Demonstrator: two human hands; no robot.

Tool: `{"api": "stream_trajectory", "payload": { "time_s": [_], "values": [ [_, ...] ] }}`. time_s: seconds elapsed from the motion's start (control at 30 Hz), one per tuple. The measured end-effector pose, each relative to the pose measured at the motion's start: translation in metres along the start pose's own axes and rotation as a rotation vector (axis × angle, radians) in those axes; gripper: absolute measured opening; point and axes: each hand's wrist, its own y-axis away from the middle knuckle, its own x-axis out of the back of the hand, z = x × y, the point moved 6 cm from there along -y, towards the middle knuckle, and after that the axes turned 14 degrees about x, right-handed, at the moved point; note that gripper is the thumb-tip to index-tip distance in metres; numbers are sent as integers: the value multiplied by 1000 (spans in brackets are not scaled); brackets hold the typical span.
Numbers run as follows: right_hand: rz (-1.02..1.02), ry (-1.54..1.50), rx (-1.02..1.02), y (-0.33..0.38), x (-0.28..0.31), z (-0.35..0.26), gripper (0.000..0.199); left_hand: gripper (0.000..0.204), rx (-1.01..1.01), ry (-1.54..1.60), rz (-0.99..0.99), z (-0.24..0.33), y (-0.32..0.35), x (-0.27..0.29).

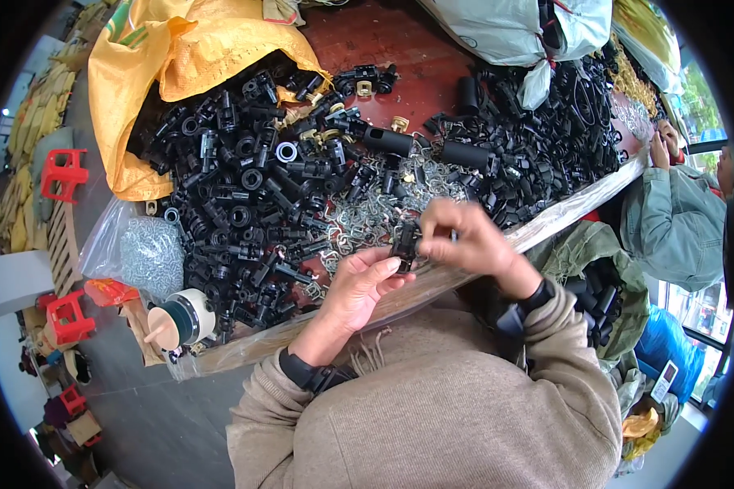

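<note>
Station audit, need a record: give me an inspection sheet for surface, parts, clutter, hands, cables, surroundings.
Surface: red tabletop, largely covered by loose parts.
Parts: black part in the left hand; heap of black parts to the left; loose small metal pieces mid-table.
Clutter: orange-yellow sack, clear bag of small pieces, cream container.
Hands: left hand grips the black part; right hand close beside it, fingers curled, contact unclear.
Cables: nothing seen for certain.
Surroundings: red stools left; another person right.
</note>
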Motion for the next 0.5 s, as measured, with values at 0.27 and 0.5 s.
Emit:
{"api": "stream_trajectory", "payload": {
  "time_s": [0.27, 0.5],
  "values": [
    [-291, 1139, 117, -91, 45, 38, 13, 17, -87, 109, 63, -1, 10, 9],
    [-153, 940, 228, -77, 49, 57, 12, 14, -101, 158, 40, -10, 3, 20]
  ]
}}
